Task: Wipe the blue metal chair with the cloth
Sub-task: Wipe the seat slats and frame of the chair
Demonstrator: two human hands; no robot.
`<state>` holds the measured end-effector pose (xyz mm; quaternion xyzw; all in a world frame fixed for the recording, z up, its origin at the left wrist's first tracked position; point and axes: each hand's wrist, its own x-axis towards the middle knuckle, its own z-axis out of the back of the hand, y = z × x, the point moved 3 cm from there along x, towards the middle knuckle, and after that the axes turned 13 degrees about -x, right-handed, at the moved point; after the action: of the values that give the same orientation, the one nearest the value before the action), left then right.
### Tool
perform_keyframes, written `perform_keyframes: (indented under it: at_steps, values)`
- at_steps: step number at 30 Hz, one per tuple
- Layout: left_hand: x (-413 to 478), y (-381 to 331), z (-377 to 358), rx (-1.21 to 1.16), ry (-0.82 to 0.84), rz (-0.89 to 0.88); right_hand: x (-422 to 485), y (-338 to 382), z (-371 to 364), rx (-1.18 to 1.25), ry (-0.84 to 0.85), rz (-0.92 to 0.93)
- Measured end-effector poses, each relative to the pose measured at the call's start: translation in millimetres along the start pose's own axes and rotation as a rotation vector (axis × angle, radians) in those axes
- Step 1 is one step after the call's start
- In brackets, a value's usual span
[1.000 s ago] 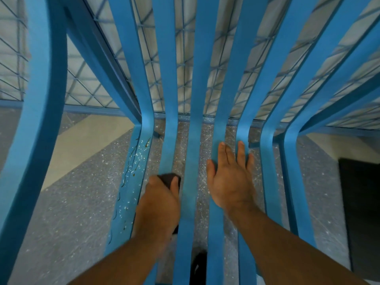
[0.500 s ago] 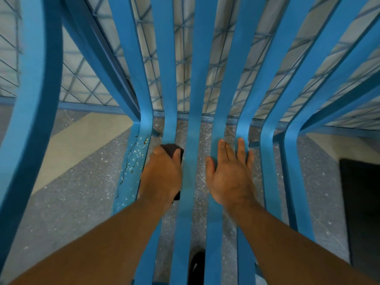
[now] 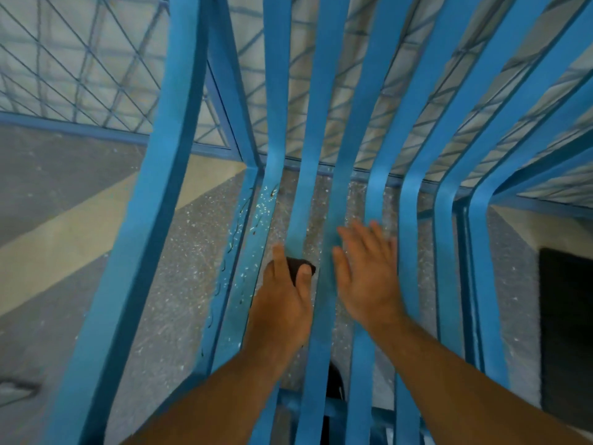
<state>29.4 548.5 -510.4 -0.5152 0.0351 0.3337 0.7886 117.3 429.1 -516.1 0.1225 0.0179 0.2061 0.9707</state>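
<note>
A small dark cloth [image 3: 300, 266] is gripped by the left hand [image 3: 282, 309] against a slat [image 3: 296, 226] of the blue metal slatted chair [image 3: 321, 91], beside the right hand [image 3: 369, 277], spread flat. Fingers [image 3: 279, 256] could be caught between slats if the cloth slips.

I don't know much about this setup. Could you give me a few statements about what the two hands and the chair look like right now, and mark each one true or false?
1. The left hand grips a dark cloth against the chair. True.
2. The right hand is clenched into a fist. False: its fingers are straight and spread over the slats.
3. The chair is painted red. False: it is blue.
4. Pale specks dot the slat just left of the cloth. True.
</note>
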Motion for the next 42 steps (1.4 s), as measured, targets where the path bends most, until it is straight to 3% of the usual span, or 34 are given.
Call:
perform_keyframes:
  at_steps: [4,9,13,17,21,27,32,38,42]
  values:
    - [10.5,2.8,14.1,-0.314,0.061,0.221,-10.3,32.8,-2.0,0.001,0.256,0.175]
    - [0.5,-6.0,30.9,-0.128,0.037,0.12,-1.6,42.9,-2.2,-0.087,0.533,0.191]
    - [-9.5,-7.4,35.0,0.1,0.158,-0.022,-4.5,41.6,7.2,-0.02,0.588,0.228]
    - [-19.0,-1.9,41.2,0.292,0.218,-0.043,-18.5,38.4,27.3,0.194,0.523,0.202]
    - [-44.0,-5.1,50.1,0.314,0.227,-0.12,-39.7,43.7,49.4,0.244,0.658,0.116]
    - [-88.6,2.7,72.2,0.351,0.338,-0.213,-74.9,62.4,74.1,0.289,0.672,0.086]
    - [-121.7,17.2,94.8,0.325,0.305,-0.233,-112.3,81.3,86.0,0.341,0.71,0.079]
    - [-179.0,21.5,118.9,0.547,0.261,-0.153,-155.4,103.5,89.0,0.359,0.868,0.132]
    - [-198.2,11.5,130.7,0.691,0.191,-0.093,-166.1,114.3,83.3,0.545,0.881,0.037]
